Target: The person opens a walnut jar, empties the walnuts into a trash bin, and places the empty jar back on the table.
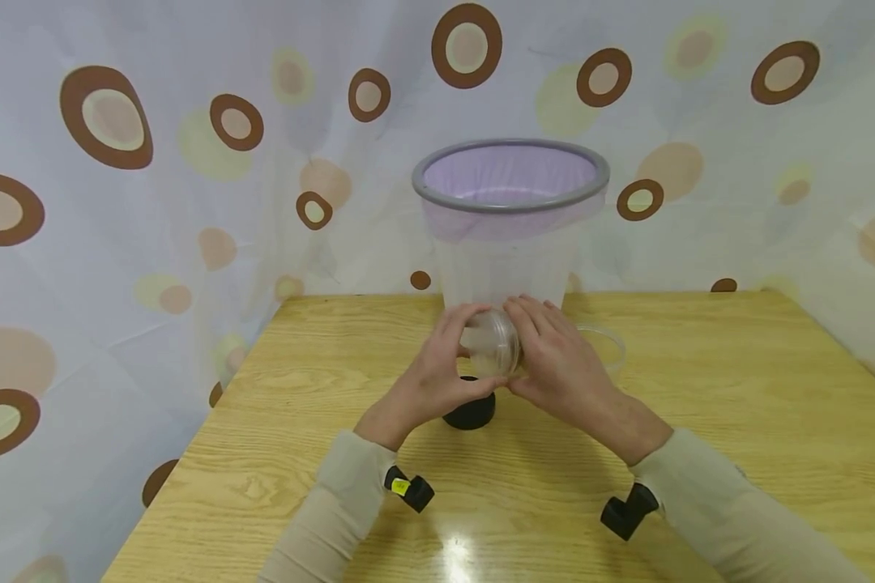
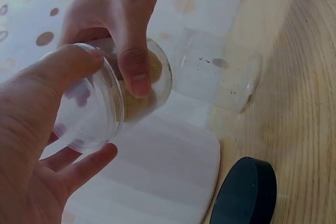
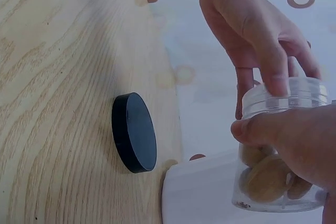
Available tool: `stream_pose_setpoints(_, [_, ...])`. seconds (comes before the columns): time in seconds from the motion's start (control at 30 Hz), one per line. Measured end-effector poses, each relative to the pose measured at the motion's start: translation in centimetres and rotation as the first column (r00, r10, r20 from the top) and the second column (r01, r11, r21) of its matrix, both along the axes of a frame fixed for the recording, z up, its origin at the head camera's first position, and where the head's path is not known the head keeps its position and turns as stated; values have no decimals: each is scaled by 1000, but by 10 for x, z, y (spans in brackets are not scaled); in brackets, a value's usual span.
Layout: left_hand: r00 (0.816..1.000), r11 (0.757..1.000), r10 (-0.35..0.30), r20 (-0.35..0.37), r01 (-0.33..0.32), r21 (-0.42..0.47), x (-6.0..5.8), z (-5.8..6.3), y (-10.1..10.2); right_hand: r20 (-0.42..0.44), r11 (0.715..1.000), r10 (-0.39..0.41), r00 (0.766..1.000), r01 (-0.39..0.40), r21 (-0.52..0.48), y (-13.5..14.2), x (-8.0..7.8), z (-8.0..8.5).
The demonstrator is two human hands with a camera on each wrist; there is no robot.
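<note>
A clear plastic jar (image 1: 499, 348) is held up over the table, tilted on its side, between both hands. Several brown, rounded pieces (image 3: 266, 179), nut-like in look, lie inside it. The left hand (image 1: 437, 368) has thumb and fingers spread round the clear mouth end (image 2: 86, 116). My right hand (image 1: 565, 364) grips the jar's body, its thumb pressing along the side in the left wrist view. Below the hands, a round black lid (image 1: 470, 410) lies on the table. The right hand partly hides a second clear jar (image 2: 220, 72) in the head view.
Behind the hands stands a tall translucent bin (image 1: 506, 259) with a grey rim and a purplish liner. The wooden table (image 1: 321, 364) runs back to a white curtain (image 1: 379, 170) printed with brown rings. Small black cameras (image 1: 411, 490) are strapped to both wrists.
</note>
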State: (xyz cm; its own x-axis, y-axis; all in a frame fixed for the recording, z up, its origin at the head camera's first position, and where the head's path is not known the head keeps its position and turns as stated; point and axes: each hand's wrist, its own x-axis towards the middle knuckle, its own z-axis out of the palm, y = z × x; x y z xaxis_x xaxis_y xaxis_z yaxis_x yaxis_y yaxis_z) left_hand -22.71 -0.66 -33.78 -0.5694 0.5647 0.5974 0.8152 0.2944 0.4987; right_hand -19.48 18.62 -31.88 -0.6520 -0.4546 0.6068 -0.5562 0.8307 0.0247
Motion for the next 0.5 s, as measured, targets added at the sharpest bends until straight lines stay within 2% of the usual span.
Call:
stream_pose_setpoints(0.23, [999, 996, 0, 53, -5, 85, -1, 3, -5, 7, 1000, -11, 1000, 11, -25, 5, 0, 1])
stream_pose_setpoints(0.33, [997, 996, -7, 80, 0, 94, 10, 11, -7, 20, 999, -18, 1000, 19, -33, 8, 0, 2])
stream_pose_setpoints(0.5, [996, 997, 36, 84, -42, 71, 6, 5, -18, 36, 997, -7, 999, 9, -80, 12, 0, 4])
